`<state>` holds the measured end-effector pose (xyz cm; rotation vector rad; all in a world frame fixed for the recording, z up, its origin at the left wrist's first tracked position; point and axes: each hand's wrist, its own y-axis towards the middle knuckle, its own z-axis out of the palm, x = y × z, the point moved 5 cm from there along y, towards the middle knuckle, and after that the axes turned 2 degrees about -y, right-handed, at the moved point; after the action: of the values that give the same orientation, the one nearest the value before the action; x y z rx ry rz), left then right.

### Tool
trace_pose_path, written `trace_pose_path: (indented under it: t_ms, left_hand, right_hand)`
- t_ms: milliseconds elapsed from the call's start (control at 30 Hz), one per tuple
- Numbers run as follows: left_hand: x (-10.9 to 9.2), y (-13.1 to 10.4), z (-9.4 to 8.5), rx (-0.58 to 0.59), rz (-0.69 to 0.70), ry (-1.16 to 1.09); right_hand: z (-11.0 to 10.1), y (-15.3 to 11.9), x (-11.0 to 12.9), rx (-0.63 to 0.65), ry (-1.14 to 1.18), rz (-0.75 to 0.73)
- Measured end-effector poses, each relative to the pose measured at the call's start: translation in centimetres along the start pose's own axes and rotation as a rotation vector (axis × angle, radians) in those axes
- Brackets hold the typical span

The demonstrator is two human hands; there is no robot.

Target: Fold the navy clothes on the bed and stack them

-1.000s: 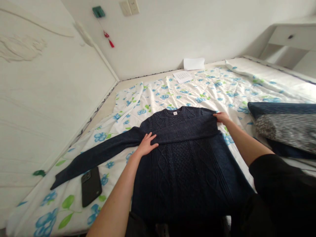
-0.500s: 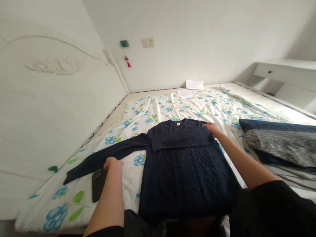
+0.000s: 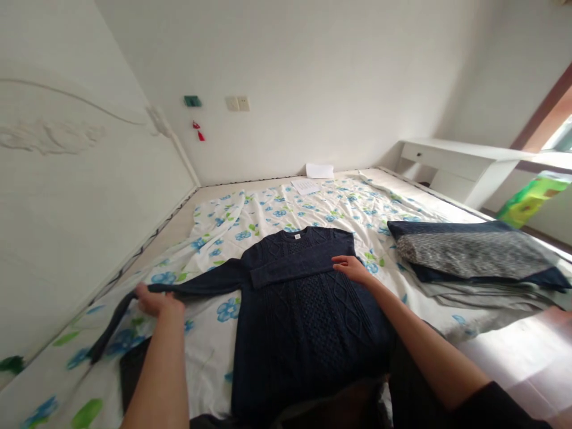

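A dark blue cable-knit sweater (image 3: 308, 322) lies spread on the bed, its collar pointing away from me. The sleeve on the right is folded flat across the chest. My left hand (image 3: 156, 300) is closed around the other sleeve (image 3: 196, 285), lifting part of it off the sheet, with the cuff hanging down to the left. Over the folded sleeve, near the right shoulder, my right hand (image 3: 352, 268) has its fingers stretched out and holds nothing. A black phone (image 3: 130, 369) lies on the sheet, partly hidden by my left forearm.
The floral sheet (image 3: 268, 211) covers the bed. A stack of folded clothes (image 3: 469, 256) sits at the right. White papers (image 3: 319, 171) lie by the wall. A white headboard (image 3: 80, 226) rises at the left, and a white desk (image 3: 451, 161) stands at the back right.
My left hand has taken hold of the outstretched sleeve and raised it. My right hand has come off the folded sleeve's shoulder edge and moved inward. The view has turned right.
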<state>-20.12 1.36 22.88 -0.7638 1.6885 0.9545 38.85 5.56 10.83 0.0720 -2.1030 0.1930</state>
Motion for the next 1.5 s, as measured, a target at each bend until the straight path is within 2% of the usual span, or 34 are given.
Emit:
trace_pose_path:
  t_ms: [67,100,133,167,233,300,333,400,433,500,567,633,733,867,967,1067,1167,1333,1500]
  left_hand:
    - [-3.3,-1.9,2.8,0.126,0.074,-0.031]
    - [-5.2,-3.7,4.6,0.292,0.182,-0.036]
    - [-7.1,-6.1,6.4,0.515,0.34,0.001]
    - [-8.3,-8.8,7.8,0.677,0.443,0.034]
    - [-9.1,-14.1,9.7,0.996,0.615,0.155]
    - [-7.7,-17.9,10.5,1.237,0.682,0.298]
    - [-6.4,-18.9,10.7,1.323,0.686,0.389]
    - [-2.9,-19.1,10.6,1.426,0.63,0.597]
    - [-0.9,-18.6,10.5,1.468,0.586,0.711]
    - [2.5,-17.2,10.2,1.533,0.488,0.89]
    - [4.7,-15.6,10.1,1.523,0.417,0.965]
    - [5.6,-14.5,10.3,1.454,0.399,0.957]
    - [6.0,-13.8,11.1,1.388,0.431,0.909]
    - [6.4,-14.0,12.7,1.377,0.508,0.871]
    - [6.6,-13.6,13.9,1.258,0.545,0.827]
    - [6.6,-12.8,14.6,1.052,0.538,0.829]
    - [6.8,-12.3,15.3,0.926,0.509,0.869]
    - [7.6,-12.4,16.7,0.83,0.486,0.97]
    - [8.5,-13.0,17.6,0.798,0.439,1.091]
  right_hand:
    - [-0.3,0.7,0.1,-0.024,-0.048,0.02]
    - [-0.2,1.0,0.3,-0.026,-0.07,0.017]
    - [0.0,1.1,0.5,-0.013,-0.095,0.004]
    - [0.4,1.1,0.8,0.022,-0.127,-0.016]
    - [1.5,0.5,1.0,0.153,-0.223,-0.053]
    - [2.8,-0.7,0.5,0.377,-0.342,-0.046]
    - [3.4,-1.4,0.0,0.514,-0.394,-0.006]
    - [4.1,-2.9,-1.3,0.763,-0.449,0.122]
    - [4.2,-3.4,-1.9,0.847,-0.448,0.179]
    - [3.9,-3.5,-2.4,0.88,-0.413,0.228]
    - [3.2,-2.3,-2.5,0.772,-0.373,0.207]
    - [1.9,-0.7,-2.8,0.612,-0.348,0.212]
    - [-0.6,1.6,-4.3,0.382,-0.299,0.305]
    - [-5.4,3.6,-7.0,-0.033,-0.262,0.399]
    - [-8.0,4.2,-9.1,-0.225,-0.244,0.44]
    - [-8.8,4.5,-11.0,-0.271,-0.163,0.512]
    - [-8.2,5.3,-12.0,-0.265,-0.051,0.554]
    - [-6.7,6.5,-12.3,-0.292,0.147,0.601]
    - [-6.3,6.2,-13.4,-0.317,0.195,0.628]
